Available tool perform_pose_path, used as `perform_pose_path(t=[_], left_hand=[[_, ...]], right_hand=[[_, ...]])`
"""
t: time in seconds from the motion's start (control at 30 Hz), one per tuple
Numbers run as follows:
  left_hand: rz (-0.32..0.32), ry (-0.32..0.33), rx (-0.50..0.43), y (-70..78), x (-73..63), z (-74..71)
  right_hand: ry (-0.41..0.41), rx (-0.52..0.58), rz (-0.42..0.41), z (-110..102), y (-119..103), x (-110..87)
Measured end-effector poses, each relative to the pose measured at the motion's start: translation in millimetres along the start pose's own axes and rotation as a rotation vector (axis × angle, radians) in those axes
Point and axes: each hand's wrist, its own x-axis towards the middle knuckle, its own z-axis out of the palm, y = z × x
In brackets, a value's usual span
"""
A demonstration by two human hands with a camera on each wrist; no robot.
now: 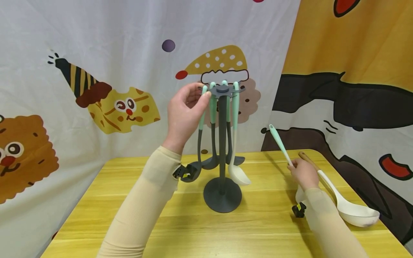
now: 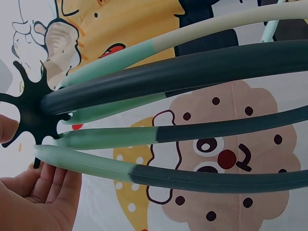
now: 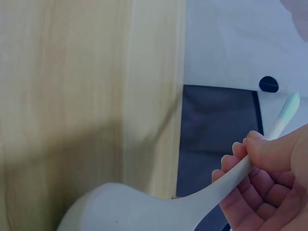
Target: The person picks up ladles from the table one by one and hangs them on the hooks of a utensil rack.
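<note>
My left hand (image 1: pixel 187 111) pinches the top hook ring of a dark grey utensil stand (image 1: pixel 222 150), its thumb beside a hanging mint handle (image 2: pixel 86 161). Several utensils with mint-green grips hang there, among them a white ladle (image 1: pixel 239 175) at the right and a dark utensil (image 1: pixel 193 172) at the left. To the right of the stand, my right hand (image 1: pixel 304 173) grips a white utensil (image 3: pixel 197 207) by its slim shaft. The mint end (image 1: pixel 277 138) points up and away. Its broad, rounded head is partly hidden by the wrist and cut off in the right wrist view.
A large white ladle (image 1: pixel 358 214) lies near the table's right edge, with a brown handle end (image 1: pixel 304 156) extending behind my right hand. The stand's round base (image 1: pixel 222 202) rests on the wooden table (image 1: pixel 155 222). A printed curtain (image 1: pixel 135 53) hangs behind.
</note>
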Motion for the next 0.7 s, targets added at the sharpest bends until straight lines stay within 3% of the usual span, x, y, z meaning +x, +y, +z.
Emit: perform_pose_path(t=[0.23, 0.7], left_hand=[[-0.005, -0.004, 0.003, -0.5, 0.0, -0.7], [-0.007, -0.001, 0.014, -0.1, 0.3, -0.5]], right_hand=[[0.099, -0.001, -0.084, -4.4, -12.6, -3.9], [0.166, 0.127, -0.114, -19.7, -40.6, -12.2]])
